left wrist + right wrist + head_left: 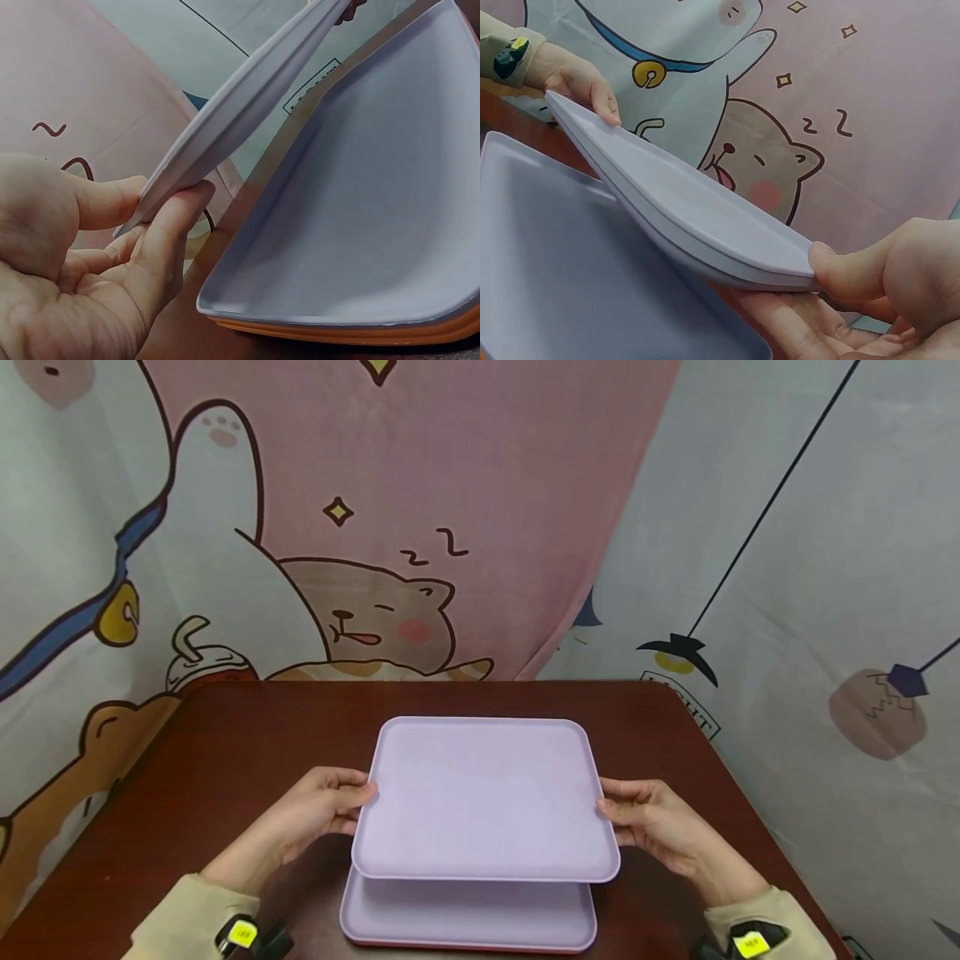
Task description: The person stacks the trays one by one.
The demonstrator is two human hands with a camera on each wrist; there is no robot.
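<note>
Between both hands a pale lilac rectangular tray (483, 797) with rounded corners and a low rim is held up. My left hand (322, 806) pinches its left edge, thumb on top and fingers beneath. At the opposite edge, my right hand (656, 827) grips it the same way. Below it, a second lilac tray (472, 917) lies on the table, its far part hidden by the raised one. In the left wrist view, orange edges (330, 334) show under that lower tray (360, 187). The raised tray (682, 202) hangs tilted above it in the right wrist view.
A dark reddish-brown table (277, 718) carries everything. Behind and beside it hangs a cloth backdrop (510, 485) printed with cartoon animals. Each wrist wears a black camera strap (243, 935) over a beige sleeve.
</note>
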